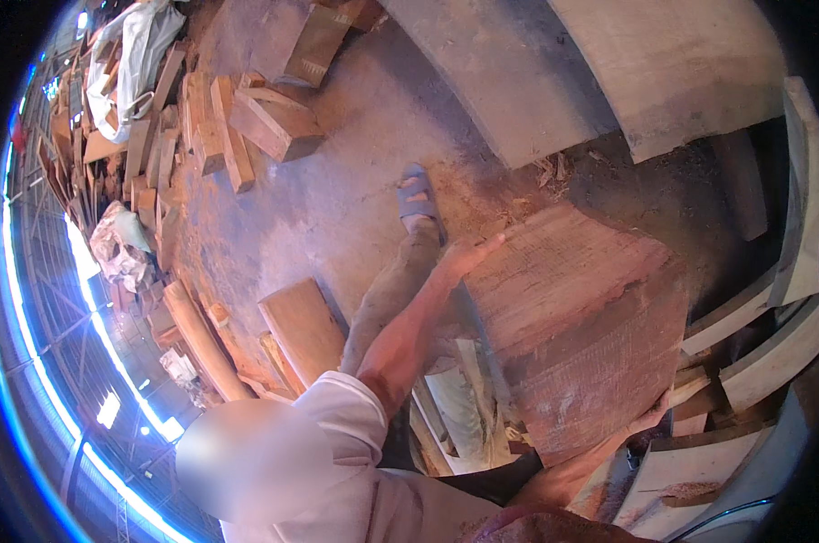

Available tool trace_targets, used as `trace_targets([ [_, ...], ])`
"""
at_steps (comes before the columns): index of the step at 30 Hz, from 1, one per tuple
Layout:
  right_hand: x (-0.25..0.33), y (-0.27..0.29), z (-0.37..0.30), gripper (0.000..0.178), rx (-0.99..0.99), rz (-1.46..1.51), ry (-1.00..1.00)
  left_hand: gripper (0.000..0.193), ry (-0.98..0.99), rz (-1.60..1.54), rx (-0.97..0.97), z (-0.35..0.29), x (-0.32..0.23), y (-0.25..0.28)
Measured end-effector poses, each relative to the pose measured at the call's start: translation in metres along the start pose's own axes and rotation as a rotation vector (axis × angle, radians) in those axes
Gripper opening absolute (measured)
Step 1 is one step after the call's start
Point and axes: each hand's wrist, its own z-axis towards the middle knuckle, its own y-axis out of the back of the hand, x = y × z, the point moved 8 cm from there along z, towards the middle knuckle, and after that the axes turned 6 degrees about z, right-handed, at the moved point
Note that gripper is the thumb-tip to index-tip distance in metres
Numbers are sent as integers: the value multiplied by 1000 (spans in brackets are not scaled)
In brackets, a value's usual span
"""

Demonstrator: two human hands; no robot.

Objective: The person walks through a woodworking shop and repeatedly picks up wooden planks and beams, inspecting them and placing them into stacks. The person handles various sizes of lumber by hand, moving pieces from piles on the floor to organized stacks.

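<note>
A large, rough block of reddish wood [572, 326] is tilted in front of me, above the floor or resting on it; I cannot tell which. My left hand [471, 257] grips its far left edge, with one finger or the thumb stretched along the top and the other fingers mostly hidden. Low on the right, my right hand [647, 422] is wrapped against the block's near lower edge, its palm out of sight. Saw marks run across the near face. Left of the block, a foot in a blue-grey sandal [417, 201] stands on the dusty floor.
Broad pale slabs [672, 72] lie at the far right. Curved boards [776, 353] are stacked along the right side. Several brown timber pieces [278, 122] lie at the far left, by a white sack [138, 59]. A thick plank [303, 328] stands beside my left arm.
</note>
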Motion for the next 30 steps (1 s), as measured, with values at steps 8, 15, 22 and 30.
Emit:
trace_targets([
  [8,-6,-41,-13,51,263,95,11,72,-22,106,-186,-72,-48,110],
  [15,-23,-193,-110,50,265,41,-34,75,-85,72,-381,-84,-49,204],
  [22,0,-250,-138,51,444,-121,134,105,-66,-78,-190,-62,-56,247],
  [30,4,-257,-149,50,453,-238,166,113,-11,-8,-76,-37,-48,263],
])
